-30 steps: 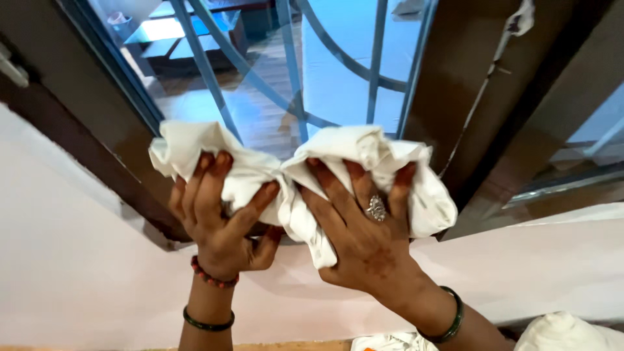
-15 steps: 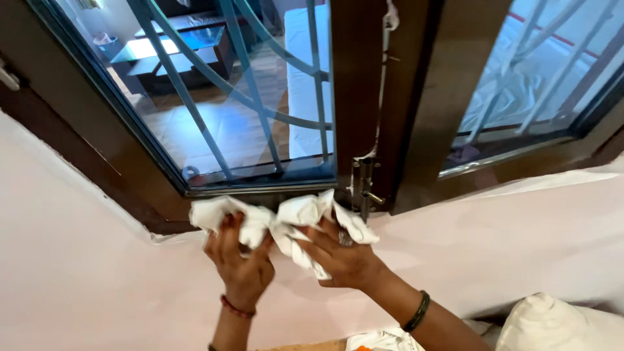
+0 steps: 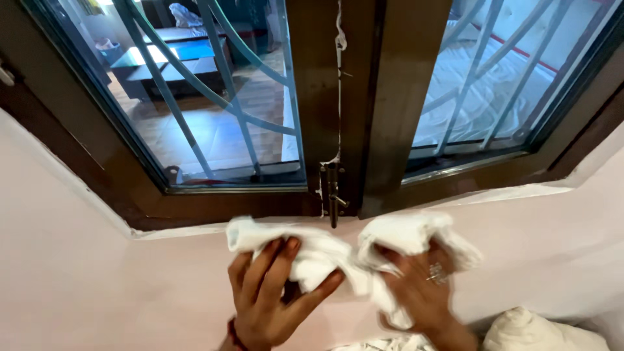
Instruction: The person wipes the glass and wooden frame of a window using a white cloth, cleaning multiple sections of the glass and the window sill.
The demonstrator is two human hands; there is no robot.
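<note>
Gripping a crumpled white cloth (image 3: pixel 325 250) between them, both hands press it against the pale pink wall (image 3: pixel 97 286) just below the window. The left hand (image 3: pixel 270 296) has its fingers curled over the cloth's left end, thumb stretched out beneath the middle of the bunch, with a dark red bracelet (image 3: pixel 232 333) at the wrist. The right hand (image 3: pixel 419 292), blurred, closes on the cloth's right end and wears a silver ring (image 3: pixel 435 273). Directly above the cloth, a metal latch bolt (image 3: pixel 333 198) hangs on the dark brown wooden window frame (image 3: pixel 325 97), where the two glazed panes meet. Curved blue-grey grille bars (image 3: pixel 221 84) stand behind the left pane (image 3: pixel 195 130). At the bottom right corner lies a bundle of white fabric (image 3: pixel 539 331), apart from the hands.
</note>
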